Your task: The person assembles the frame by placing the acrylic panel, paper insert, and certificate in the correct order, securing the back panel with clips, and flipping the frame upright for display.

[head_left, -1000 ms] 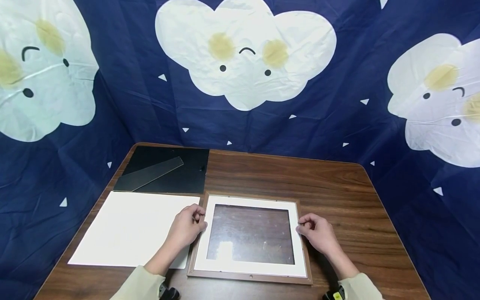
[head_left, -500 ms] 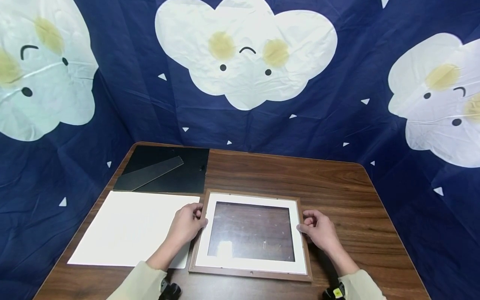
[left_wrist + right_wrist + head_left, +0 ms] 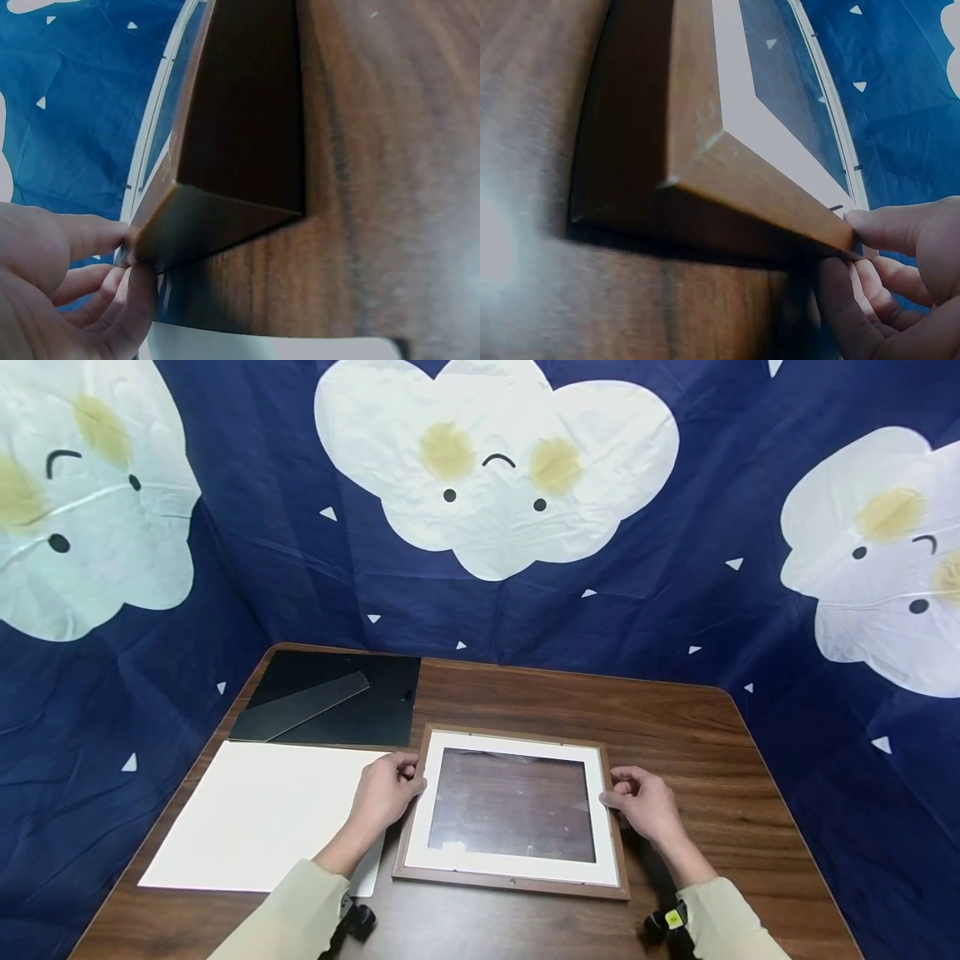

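A brown wooden picture frame [image 3: 510, 884] lies in the middle of the table, with a white mat [image 3: 525, 867] inside it and a glossy clear pane [image 3: 510, 806] through which the table's wood shows. My left hand [image 3: 386, 789] pinches its left side, thumb on top. On the opposite side my right hand [image 3: 647, 806] grips the edge the same way. In the left wrist view, the thumb and fingers [image 3: 97, 232] close on the frame's edge beyond the near corner. The right wrist view has thumb and fingers [image 3: 881, 229] holding the other edge, close over the tabletop.
A large white sheet [image 3: 262, 818] lies to the left, partly under my left forearm. Behind it is a black board [image 3: 390, 702] with a dark narrow strip [image 3: 307, 706] across it. A blue cloth [image 3: 510, 618] with clouds surrounds the table [image 3: 675, 718].
Both hands have moved the picture frame away from me and slightly to the right. The white sheet, black board and strip have stayed in place.
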Demonstrator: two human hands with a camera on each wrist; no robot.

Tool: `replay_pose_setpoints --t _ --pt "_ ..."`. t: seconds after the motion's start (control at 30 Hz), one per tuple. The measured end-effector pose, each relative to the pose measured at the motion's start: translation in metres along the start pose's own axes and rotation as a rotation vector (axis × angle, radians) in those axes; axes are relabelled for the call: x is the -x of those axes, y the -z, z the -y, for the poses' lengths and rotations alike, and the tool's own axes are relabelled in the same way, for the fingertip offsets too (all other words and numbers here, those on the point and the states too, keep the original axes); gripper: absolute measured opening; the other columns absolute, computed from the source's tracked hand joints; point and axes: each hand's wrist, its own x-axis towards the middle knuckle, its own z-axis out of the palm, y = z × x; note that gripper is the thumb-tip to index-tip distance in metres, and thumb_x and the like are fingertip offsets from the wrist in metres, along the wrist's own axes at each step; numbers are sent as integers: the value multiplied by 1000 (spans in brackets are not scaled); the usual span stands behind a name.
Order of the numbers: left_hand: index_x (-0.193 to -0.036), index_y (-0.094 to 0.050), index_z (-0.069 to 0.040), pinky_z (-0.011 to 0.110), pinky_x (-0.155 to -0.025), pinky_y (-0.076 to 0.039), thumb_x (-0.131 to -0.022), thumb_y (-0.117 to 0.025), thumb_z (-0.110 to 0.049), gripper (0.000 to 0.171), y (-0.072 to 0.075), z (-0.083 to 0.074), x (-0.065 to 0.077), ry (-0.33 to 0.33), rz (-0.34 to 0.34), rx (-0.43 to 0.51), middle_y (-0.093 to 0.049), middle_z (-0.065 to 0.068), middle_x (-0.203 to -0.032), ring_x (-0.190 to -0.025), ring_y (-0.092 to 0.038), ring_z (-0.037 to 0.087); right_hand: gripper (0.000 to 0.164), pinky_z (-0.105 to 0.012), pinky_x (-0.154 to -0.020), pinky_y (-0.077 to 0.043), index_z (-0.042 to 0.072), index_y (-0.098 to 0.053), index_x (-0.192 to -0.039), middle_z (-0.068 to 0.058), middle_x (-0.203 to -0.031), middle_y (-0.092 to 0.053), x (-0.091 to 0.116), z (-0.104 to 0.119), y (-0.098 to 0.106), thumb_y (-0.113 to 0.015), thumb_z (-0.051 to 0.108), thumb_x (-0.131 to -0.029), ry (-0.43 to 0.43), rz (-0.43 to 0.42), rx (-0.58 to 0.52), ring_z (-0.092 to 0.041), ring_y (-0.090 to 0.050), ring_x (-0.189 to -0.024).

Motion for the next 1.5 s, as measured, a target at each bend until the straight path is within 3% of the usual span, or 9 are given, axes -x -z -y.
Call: replay_pose_setpoints --t 0.6,0.73,0.9,1.03,1.2,1.5 --pt "-115 -76 -1 40 -81 -53 -81 -76 -8 34 -3 -6 -27 12 31 64 -73 3 -91 -76 -61 13 42 -30 -53 -58 -3 -69 -122 -7 -85 -68 -23 5 7 -81 13 -85 -2 -49 42 -13 -64 -59" --pt "-120 -73 2 35 -72 -58 -85 -73 -4 36 -1 -5 -27 49 84 147 -71 9 -95 -74 -64 12 44 -31 -53 -59 -3 -68 -124 -7 -88 -66 -23 7 7 -79 14 -85 -3 -37 61 -13 -64 -59" --pt "-123 -69 6 30 -60 -60 -88 -70 -2 36 6 -2 -27 73 136 255 -70 15 -99 -73 -66 16 41 -28 -53 -55 -2 -68 -123 -5 -89 -62 -23 13 8 -78 16 -87 38 -40 119 -13 -61 -60" --pt "-123 -69 5 28 -60 -58 -90 -70 -7 35 13 2 -27 56 147 249 -71 14 -98 -75 -68 18 36 -28 -64 -50 1 -71 -117 -3 -88 -63 -24 24 7 -78 19 -88 116 -58 197 -15 -61 -72" --pt "-124 -69 4 27 -58 -56 -93 -65 -10 35 25 6 -26 47 159 250 -74 14 -99 -76 -69 22 35 -31 -77 -50 1 -72 -115 -3 -90 -69 -23 41 2 -80 19 -86 200 -55 221 -19 -65 -87" --pt "-127 -67 6 28 -60 -54 -99 -60 -15 36 52 20 -29 51 182 192 -73 21 -102 -83 -68 25 42 -26 -59 -57 0 -70 -123 -11 -100 -72 -25 77 -20 -80 16 -86 221 37 94 -18 -72 -82"
